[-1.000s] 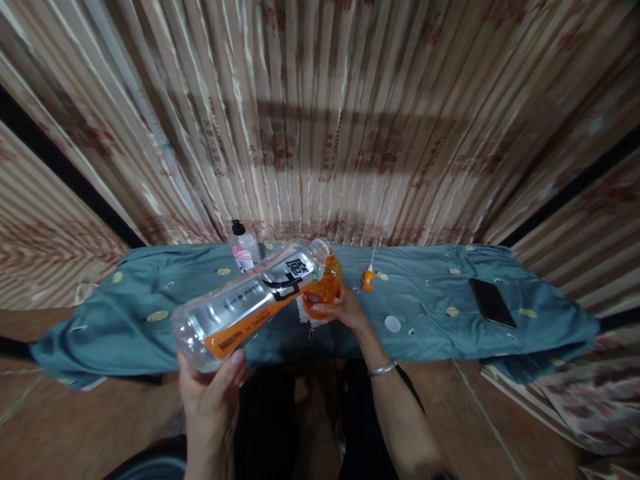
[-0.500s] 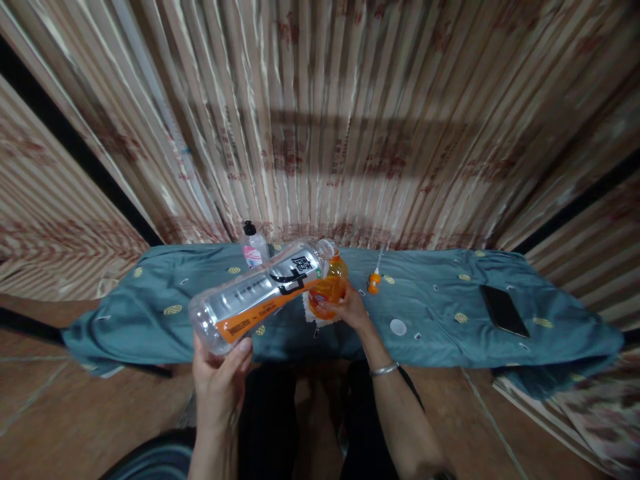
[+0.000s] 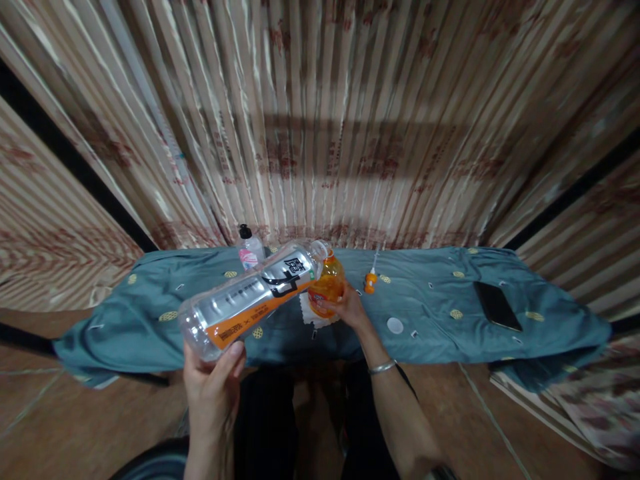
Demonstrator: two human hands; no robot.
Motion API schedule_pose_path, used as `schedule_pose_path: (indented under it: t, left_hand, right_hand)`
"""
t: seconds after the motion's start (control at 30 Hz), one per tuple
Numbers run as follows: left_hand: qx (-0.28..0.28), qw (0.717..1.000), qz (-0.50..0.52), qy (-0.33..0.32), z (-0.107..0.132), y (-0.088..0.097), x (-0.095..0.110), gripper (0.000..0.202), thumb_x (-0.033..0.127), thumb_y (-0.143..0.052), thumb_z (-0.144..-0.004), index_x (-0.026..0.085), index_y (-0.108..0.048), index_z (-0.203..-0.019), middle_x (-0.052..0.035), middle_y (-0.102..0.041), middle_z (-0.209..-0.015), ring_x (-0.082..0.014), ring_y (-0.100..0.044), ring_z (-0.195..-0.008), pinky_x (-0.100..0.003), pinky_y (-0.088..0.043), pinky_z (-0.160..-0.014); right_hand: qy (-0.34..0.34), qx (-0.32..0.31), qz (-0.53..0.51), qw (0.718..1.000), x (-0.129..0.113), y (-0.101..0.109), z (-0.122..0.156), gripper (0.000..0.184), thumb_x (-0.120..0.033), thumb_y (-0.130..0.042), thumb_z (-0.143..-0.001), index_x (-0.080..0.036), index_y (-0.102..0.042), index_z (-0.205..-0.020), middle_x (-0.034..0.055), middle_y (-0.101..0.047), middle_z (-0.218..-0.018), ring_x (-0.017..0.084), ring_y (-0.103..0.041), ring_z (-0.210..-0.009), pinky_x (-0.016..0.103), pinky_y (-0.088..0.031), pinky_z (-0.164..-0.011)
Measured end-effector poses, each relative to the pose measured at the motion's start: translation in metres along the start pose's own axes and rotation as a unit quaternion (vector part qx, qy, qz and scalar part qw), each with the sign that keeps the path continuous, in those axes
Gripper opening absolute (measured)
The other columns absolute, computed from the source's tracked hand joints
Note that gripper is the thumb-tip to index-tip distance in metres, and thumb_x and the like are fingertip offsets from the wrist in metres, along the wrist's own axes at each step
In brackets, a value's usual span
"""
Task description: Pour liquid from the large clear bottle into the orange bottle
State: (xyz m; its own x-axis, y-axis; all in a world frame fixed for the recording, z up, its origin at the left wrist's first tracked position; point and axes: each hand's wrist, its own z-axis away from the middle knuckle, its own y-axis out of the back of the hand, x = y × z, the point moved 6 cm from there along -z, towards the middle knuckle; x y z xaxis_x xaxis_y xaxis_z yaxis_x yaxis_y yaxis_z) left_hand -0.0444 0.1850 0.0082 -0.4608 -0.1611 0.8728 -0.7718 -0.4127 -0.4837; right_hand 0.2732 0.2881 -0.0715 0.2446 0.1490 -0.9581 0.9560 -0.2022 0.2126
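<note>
My left hand [image 3: 214, 380] is wrapped round the base of a clear plastic drink bottle [image 3: 250, 300] with a silver and orange label. The bottle is tilted, its uncapped neck at the mouth of an orange bottle [image 3: 327, 285]; whether liquid is flowing I cannot tell. My right hand [image 3: 350, 307] grips the orange bottle from its right side. That bottle stands on a white scalloped cloth or paper [image 3: 313, 313]. An orange pump head [image 3: 370, 283] with a thin clear tube lies to the right. Nearer to me is a round white disc [image 3: 395, 325], perhaps a cap.
A clear bottle with a black top [image 3: 250, 250] and pink label stands at the back left of the table. A black phone [image 3: 497, 305] lies at the right. Green patterned cloth [image 3: 430, 347] covers the table. A pleated curtain [image 3: 320, 133] hangs behind, with dark poles at both sides.
The view has shifted slightly. Both hands keep their holds, and the clear bottle stays tilted at the orange bottle's mouth.
</note>
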Motion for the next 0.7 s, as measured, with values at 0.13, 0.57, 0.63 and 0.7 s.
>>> schedule_pose_path:
  t: [0.13, 0.57, 0.63, 0.7]
  left_hand:
    - [0.004, 1.0, -0.003, -0.002, 0.0, 0.003, 0.0, 0.08, 0.02, -0.11, -0.044, 0.024, -0.066, -0.111, 0.002, -0.071, -0.084, -0.0105, -0.058, -0.056, -0.02, -0.042, -0.049]
    - [0.055, 0.998, -0.004, -0.024, 0.014, -0.007, 0.01, 0.078, 0.015, -0.101, -0.04, 0.022, -0.065, -0.109, 0.0025, -0.072, -0.077, -0.0108, -0.055, -0.051, -0.02, -0.039, -0.042]
    - [0.051, 0.998, -0.003, -0.024, 0.015, -0.01, 0.011, 0.078, 0.013, -0.101, -0.039, 0.023, -0.065, -0.109, 0.0027, -0.072, -0.077, -0.0106, -0.055, -0.051, -0.02, -0.039, -0.042]
    - [0.04, 0.999, -0.004, -0.023, 0.015, -0.009, 0.01, 0.079, 0.013, -0.101, -0.04, 0.023, -0.065, -0.11, 0.003, -0.072, -0.077, -0.0105, -0.054, -0.05, -0.021, -0.04, -0.042]
  right_hand:
    - [0.0, -0.009, -0.006, 1.0, 0.0, -0.004, 0.0, 0.069, -0.043, -0.102, -0.065, -0.025, -0.072, -0.125, 0.0091, -0.088, -0.129, 0.036, -0.083, -0.121, 0.058, -0.063, -0.116]
    - [-0.005, -0.029, -0.027, 0.999, 0.002, -0.012, 0.0, 0.07, -0.045, -0.102, -0.062, -0.026, -0.074, -0.124, 0.0091, -0.086, -0.133, 0.036, -0.081, -0.125, 0.058, -0.061, -0.119]
    - [-0.007, -0.031, -0.027, 0.999, 0.002, -0.012, 0.0, 0.071, -0.045, -0.102, -0.062, -0.026, -0.074, -0.123, 0.0101, -0.086, -0.133, 0.036, -0.081, -0.126, 0.058, -0.062, -0.118]
    - [-0.005, -0.033, -0.033, 0.999, 0.002, -0.012, 0.001, 0.072, -0.046, -0.102, -0.062, -0.026, -0.074, -0.125, 0.0098, -0.085, -0.133, 0.037, -0.08, -0.127, 0.058, -0.061, -0.119]
